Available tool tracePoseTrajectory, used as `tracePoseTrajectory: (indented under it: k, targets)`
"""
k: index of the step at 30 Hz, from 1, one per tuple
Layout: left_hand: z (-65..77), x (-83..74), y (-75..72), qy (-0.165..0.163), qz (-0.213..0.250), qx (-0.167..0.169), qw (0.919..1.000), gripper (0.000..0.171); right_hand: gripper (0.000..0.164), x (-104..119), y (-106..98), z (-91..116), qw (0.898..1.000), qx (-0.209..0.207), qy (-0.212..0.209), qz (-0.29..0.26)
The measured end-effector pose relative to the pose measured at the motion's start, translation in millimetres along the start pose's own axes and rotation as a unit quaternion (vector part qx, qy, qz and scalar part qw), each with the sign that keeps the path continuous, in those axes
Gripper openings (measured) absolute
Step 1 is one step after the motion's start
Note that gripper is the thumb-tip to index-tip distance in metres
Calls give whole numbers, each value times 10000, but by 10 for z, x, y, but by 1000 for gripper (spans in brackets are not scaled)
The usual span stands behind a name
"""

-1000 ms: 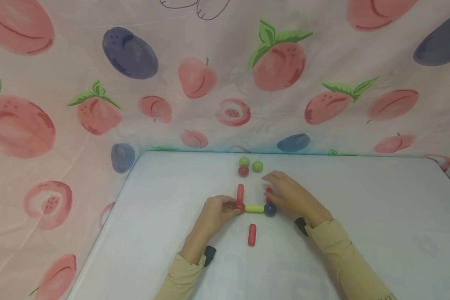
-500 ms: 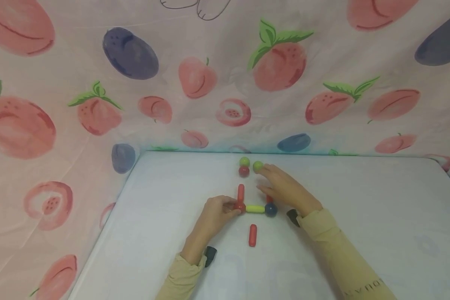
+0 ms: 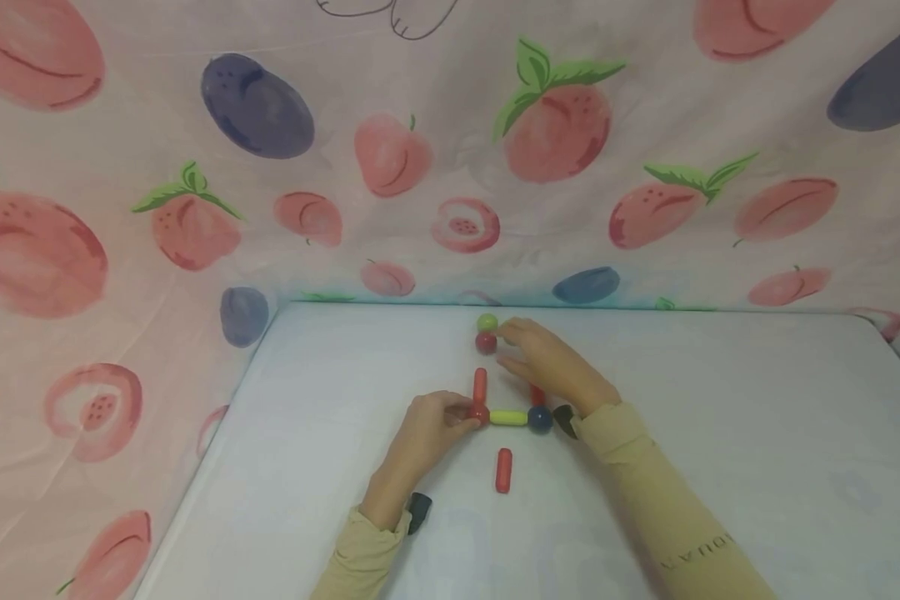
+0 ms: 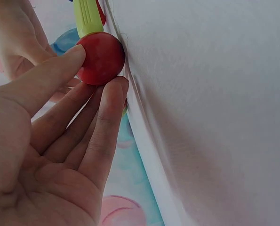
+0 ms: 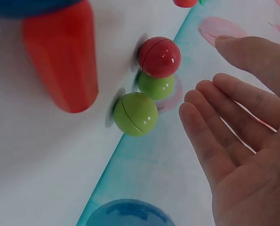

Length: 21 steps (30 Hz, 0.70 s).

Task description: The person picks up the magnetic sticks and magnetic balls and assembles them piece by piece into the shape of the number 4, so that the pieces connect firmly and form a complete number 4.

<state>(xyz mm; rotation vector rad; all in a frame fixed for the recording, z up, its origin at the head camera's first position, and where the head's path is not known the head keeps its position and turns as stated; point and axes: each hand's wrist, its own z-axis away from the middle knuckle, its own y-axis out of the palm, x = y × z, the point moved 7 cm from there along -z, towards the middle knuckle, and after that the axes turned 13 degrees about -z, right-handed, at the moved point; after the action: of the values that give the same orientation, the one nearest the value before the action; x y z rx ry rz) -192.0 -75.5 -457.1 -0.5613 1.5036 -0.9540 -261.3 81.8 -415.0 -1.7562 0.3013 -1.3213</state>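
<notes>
In the head view my left hand pinches a red ball between thumb and fingers. The ball joins a red rod pointing away from me and a yellow-green rod, which leads right to a dark blue ball. A second red rod rises behind the blue ball, partly covered by the right wrist. My right hand reaches over the table with fingers extended and holds nothing. Near its fingertips are a loose red ball, a green ball and another green ball, hidden in the head view.
A loose red rod lies on the white table nearer to me than the joined pieces. Behind the table's far edge hangs a fruit-patterned cloth. Dark wrist mounts stick out beside both sleeves.
My right hand has moved forward and left from beside the blue ball, now covering the right-hand green ball in the head view. The left hand stays on the red ball.
</notes>
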Motion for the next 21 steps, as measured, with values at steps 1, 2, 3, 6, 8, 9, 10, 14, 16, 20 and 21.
tracePoseTrajectory:
  k: [1,2,3,6,8,9,10,14,16,20,21]
  targets:
    - [1,0,-5,4,8,-7,10000,29,49,4,6,-24,10000,2,-26,8]
    - [0,0,-7,9,16,-6,10000,29,50,10,12,-46,10000,7,-59,32]
    - [1,1,-9,19,17,-11,10000,29,50,14,18,-69,10000,12,-86,46]
    - [0,4,-7,43,30,-16,10000,29,49,27,29,-133,9999,12,-137,30]
    - [0,6,-5,45,46,-16,10000,30,46,36,37,-171,9998,15,-187,29]
    - [0,7,-6,57,48,-25,10000,30,44,38,41,-187,9998,17,-198,26]
    - [0,9,-5,64,50,-31,10000,30,42,41,44,-201,9998,16,-213,35]
    - [-5,18,-2,92,32,-59,9999,30,38,38,62,-249,9997,20,-231,74]
    - [-7,22,2,99,18,-57,9999,30,38,42,66,-264,9996,4,-259,97]
    - [-9,23,4,79,38,-26,10000,29,35,44,80,-306,9993,8,-338,170]
    - [-8,23,4,65,34,-20,10000,29,33,42,86,-321,9992,11,-363,189]
